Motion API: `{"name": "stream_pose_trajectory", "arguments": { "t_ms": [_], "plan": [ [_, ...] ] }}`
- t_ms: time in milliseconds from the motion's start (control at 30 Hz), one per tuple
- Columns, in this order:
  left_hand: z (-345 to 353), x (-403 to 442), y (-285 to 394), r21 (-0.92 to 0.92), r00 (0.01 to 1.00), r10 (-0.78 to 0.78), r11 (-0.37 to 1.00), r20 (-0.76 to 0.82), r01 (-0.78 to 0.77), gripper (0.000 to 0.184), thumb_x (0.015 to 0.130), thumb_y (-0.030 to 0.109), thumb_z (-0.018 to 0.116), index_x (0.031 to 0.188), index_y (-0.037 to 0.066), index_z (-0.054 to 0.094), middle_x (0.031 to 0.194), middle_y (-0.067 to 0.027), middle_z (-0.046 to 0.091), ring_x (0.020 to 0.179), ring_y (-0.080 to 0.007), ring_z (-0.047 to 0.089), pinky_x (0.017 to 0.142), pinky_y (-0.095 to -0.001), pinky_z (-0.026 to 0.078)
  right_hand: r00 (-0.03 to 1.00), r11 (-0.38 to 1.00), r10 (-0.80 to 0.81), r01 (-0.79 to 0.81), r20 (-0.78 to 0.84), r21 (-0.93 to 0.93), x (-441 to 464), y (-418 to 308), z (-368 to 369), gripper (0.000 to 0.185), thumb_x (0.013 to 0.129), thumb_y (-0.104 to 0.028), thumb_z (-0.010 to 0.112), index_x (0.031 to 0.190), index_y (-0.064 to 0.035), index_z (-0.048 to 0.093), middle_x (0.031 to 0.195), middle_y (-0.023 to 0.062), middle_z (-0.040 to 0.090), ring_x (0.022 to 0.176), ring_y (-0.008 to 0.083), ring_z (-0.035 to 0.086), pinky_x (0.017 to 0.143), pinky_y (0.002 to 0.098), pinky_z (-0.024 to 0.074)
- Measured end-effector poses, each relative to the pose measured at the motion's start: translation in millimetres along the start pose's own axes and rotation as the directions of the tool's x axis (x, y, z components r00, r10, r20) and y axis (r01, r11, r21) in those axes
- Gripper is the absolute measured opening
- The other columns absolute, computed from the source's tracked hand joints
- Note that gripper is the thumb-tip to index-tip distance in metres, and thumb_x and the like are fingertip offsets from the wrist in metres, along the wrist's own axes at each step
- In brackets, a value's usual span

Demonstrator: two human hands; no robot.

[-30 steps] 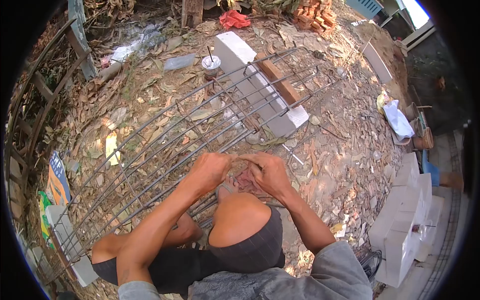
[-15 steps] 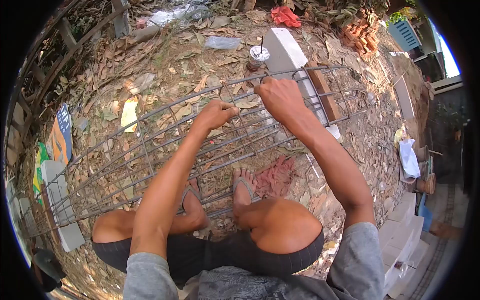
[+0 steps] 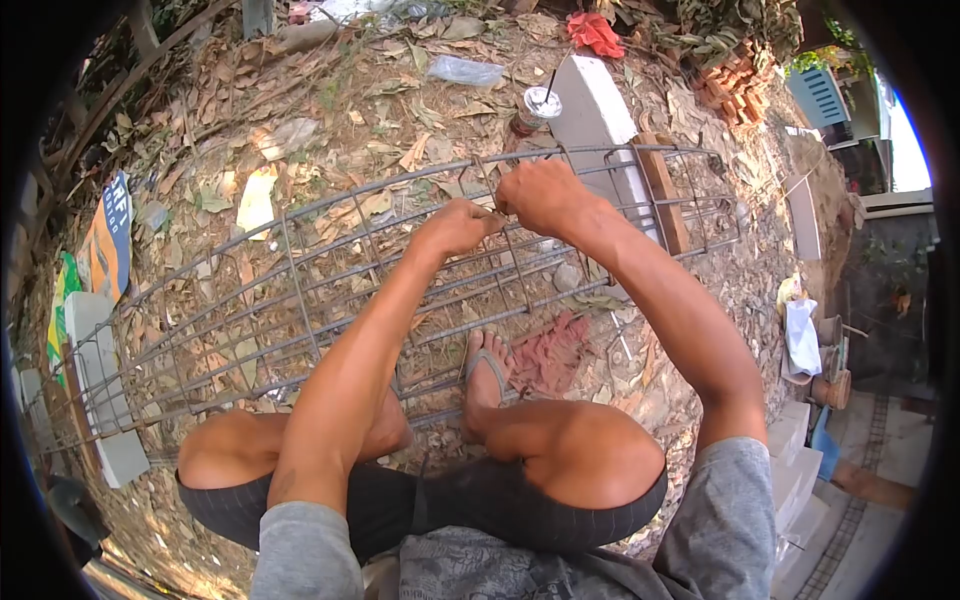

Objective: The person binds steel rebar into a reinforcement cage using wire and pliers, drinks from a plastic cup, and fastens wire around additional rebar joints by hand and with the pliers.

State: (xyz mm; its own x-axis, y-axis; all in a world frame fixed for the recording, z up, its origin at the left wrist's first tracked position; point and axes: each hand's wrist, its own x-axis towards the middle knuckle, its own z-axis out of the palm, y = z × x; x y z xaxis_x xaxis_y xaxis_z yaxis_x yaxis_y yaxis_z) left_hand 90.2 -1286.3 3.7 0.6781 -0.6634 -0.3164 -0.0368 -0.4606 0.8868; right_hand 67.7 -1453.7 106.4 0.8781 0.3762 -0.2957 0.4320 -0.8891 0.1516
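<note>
A long rebar cage (image 3: 290, 262) of dark steel bars and square stirrups stretches across the view in front of my knees. Over its middle, my left hand (image 3: 455, 230) is closed, thumb and fingers pinched beside a stirrup. Just right of it, my right hand (image 3: 540, 197) is curled into a fist among the upper bars, its fingertips near the left thumb. Whatever either hand grips is too small or hidden to make out. The cage's right end rests on a wooden strip (image 3: 663, 190) by a pale block (image 3: 592, 105); its left end lies over another block (image 3: 92, 340).
A plastic cup with a straw (image 3: 540, 108) stands beside the right block. Bricks (image 3: 738, 85) are heaped at the back right. Dry leaves, a yellow scrap (image 3: 257, 203) and a reddish cloth (image 3: 552, 352) litter the ground. Pale blocks (image 3: 795, 470) are stacked at the lower right.
My right hand has come down and left from the top bar, closer to my left hand. The left hand stays pinched at about the same place on the cage. The view has shifted slightly.
</note>
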Motion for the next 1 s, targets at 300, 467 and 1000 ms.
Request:
{"name": "stream_pose_trajectory", "arguments": {
  "t_ms": [300, 467, 1000],
  "plan": [
    [-0.5, 5.9, 0.4, 0.018, 0.997, -0.042, 0.999, 0.07, 0.041, 0.046, 0.097, 0.045, 0.065, 0.112, 0.005, 0.08, 0.091, -0.0145, 0.076, 0.081, -0.0207, 0.067, 0.077, -0.0385, 0.053, 0.976, 0.966, 0.2, -0.182, -0.085, 0.183, -23.7, -12.2, 24.4, 0.012, 0.087, -0.01, 0.067, 0.088, 0.0, 0.074, 0.087, 0.0215, 0.074, 0.082, 0.0411, 0.074, 0.072, 0.0489, 0.0589],
    [-2.9, 15.4, -0.7, -0.027, 0.974, -0.164, 0.985, 0.159, 0.17, 0.05, 0.099, 0.047, 0.062, 0.118, 0.003, 0.078, 0.101, -0.0135, 0.076, 0.085, -0.021, 0.069, 0.075, -0.0391, 0.054, 0.917, 0.907, 0.307, -0.202, -0.253, 0.37, -54.9, -33.8, 40.1, 0.013, 0.092, -0.011, 0.061, 0.091, -0.0029, 0.071, 0.093, 0.0207, 0.071, 0.077, 0.044, 0.071, 0.067, 0.0524, 0.0555],
    [-10.1, 7.3, 11.9, -0.045, 0.966, -0.205, 0.976, 0.154, 0.214, 0.051, 0.096, 0.051, 0.063, 0.116, 0.006, 0.077, 0.086, -0.0102, 0.073, 0.063, -0.0134, 0.054, 0.056, -0.0324, 0.042, 0.869, 0.896, 0.379, -0.26, -0.318, 0.359, -54.3, -37.5, 46.6, 0.013, 0.096, -0.015, 0.06, 0.096, -0.0056, 0.069, 0.094, 0.0159, 0.071, 0.08, 0.0392, 0.072, 0.068, 0.0502, 0.0563]
  ]
}}
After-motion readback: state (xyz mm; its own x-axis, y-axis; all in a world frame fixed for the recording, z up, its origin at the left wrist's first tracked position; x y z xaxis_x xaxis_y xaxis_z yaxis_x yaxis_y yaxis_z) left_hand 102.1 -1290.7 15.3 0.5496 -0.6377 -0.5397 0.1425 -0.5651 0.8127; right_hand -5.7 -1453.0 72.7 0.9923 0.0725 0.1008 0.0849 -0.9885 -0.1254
